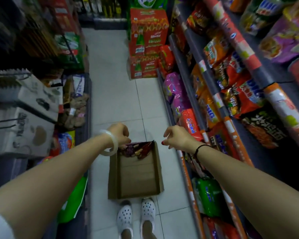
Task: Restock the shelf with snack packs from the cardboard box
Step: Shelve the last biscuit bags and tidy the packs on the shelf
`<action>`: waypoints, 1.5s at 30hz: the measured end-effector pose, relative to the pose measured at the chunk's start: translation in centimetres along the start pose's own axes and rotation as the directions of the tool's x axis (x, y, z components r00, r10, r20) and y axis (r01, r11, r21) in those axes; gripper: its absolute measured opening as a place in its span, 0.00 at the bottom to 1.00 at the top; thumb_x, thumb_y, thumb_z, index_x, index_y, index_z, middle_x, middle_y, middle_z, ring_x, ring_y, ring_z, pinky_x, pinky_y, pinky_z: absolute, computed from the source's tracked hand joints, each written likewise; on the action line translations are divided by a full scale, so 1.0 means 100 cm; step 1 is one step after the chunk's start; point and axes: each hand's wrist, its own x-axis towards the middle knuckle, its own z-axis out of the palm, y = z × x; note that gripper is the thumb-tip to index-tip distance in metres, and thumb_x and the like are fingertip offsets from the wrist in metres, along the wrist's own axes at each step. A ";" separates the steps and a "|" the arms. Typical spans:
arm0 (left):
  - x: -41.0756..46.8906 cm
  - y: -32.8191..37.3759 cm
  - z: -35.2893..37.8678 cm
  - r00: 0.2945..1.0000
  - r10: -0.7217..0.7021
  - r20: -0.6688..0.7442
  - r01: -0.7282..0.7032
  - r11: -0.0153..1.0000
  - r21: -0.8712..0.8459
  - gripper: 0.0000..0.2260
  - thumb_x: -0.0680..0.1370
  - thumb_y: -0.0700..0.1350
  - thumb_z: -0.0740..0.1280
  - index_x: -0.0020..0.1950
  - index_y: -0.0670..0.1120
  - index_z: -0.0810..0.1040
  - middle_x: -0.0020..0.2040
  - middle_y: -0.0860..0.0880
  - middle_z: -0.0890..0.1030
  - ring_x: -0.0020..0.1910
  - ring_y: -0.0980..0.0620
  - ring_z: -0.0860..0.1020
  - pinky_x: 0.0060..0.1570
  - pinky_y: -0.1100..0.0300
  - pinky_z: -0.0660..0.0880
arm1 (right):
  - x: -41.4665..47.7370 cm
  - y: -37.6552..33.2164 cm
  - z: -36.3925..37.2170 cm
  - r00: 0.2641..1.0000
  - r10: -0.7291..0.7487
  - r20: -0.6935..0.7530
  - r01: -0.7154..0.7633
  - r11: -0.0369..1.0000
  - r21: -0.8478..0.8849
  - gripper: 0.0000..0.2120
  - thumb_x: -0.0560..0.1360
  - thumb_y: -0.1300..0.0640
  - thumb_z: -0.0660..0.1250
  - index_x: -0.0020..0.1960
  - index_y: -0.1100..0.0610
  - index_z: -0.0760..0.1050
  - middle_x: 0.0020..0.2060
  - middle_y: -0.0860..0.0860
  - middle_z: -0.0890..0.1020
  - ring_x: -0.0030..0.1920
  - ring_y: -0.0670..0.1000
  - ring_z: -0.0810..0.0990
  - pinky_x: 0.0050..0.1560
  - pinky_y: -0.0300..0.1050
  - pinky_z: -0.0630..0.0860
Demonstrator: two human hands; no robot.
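Cardboard box [135,176]: on aisle floor before feet, within reach; few snack packs [136,150] at far end. Left hand [119,133], right hand [175,138]: loosely curled, empty, above packs. Shelf [205,104]: right

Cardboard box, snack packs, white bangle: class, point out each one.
cardboard box [136,180]: head view, bare inner floor.
snack packs [136,150]: head view, middle of the pile.
white bangle [110,144]: head view, outer band.

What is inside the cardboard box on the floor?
A few snack packs lie at the far end of the cardboard box; the rest is bare. The left hand covers their edge.
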 end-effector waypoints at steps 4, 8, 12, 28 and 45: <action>0.025 -0.021 0.029 1.000 -0.003 0.010 0.003 1.000 -0.010 0.13 0.75 0.44 0.68 0.58 0.41 0.77 0.56 0.45 0.79 0.53 0.47 0.78 0.50 0.58 0.75 | 0.030 0.019 0.027 1.000 0.003 0.022 -0.003 1.000 0.005 0.09 0.71 0.56 0.70 0.50 0.56 0.77 0.43 0.55 0.83 0.43 0.54 0.83 0.50 0.53 0.80; 0.055 -0.047 0.065 1.000 -0.022 0.001 0.022 1.000 -0.018 0.11 0.75 0.44 0.68 0.55 0.42 0.79 0.53 0.44 0.81 0.51 0.46 0.79 0.48 0.57 0.75 | 0.060 0.039 0.061 0.999 0.011 0.038 -0.010 1.000 -0.014 0.09 0.72 0.56 0.71 0.51 0.57 0.77 0.44 0.55 0.82 0.45 0.55 0.82 0.50 0.53 0.80; 0.083 -0.074 0.103 0.999 -0.034 0.021 0.035 0.998 -0.043 0.10 0.74 0.44 0.69 0.54 0.42 0.79 0.51 0.44 0.81 0.50 0.46 0.79 0.49 0.54 0.77 | 0.087 0.061 0.101 0.997 0.007 0.073 -0.004 0.999 -0.051 0.11 0.72 0.56 0.71 0.53 0.58 0.77 0.42 0.53 0.81 0.46 0.55 0.82 0.50 0.53 0.80; 0.209 -0.184 0.254 1.000 -0.031 0.002 0.031 0.997 -0.075 0.08 0.74 0.45 0.70 0.50 0.44 0.79 0.48 0.47 0.80 0.48 0.49 0.79 0.49 0.55 0.78 | 0.211 0.146 0.252 0.997 -0.029 0.077 0.032 0.999 -0.042 0.06 0.72 0.58 0.71 0.47 0.56 0.75 0.40 0.51 0.79 0.42 0.52 0.79 0.40 0.42 0.75; 0.329 -0.283 0.378 0.991 0.027 -0.133 -0.041 0.994 -0.106 0.07 0.74 0.42 0.69 0.51 0.43 0.79 0.47 0.49 0.79 0.47 0.52 0.77 0.43 0.62 0.72 | 0.327 0.244 0.382 0.994 -0.105 -0.019 0.105 0.994 0.002 0.08 0.75 0.56 0.69 0.52 0.57 0.75 0.45 0.51 0.81 0.41 0.46 0.79 0.39 0.38 0.76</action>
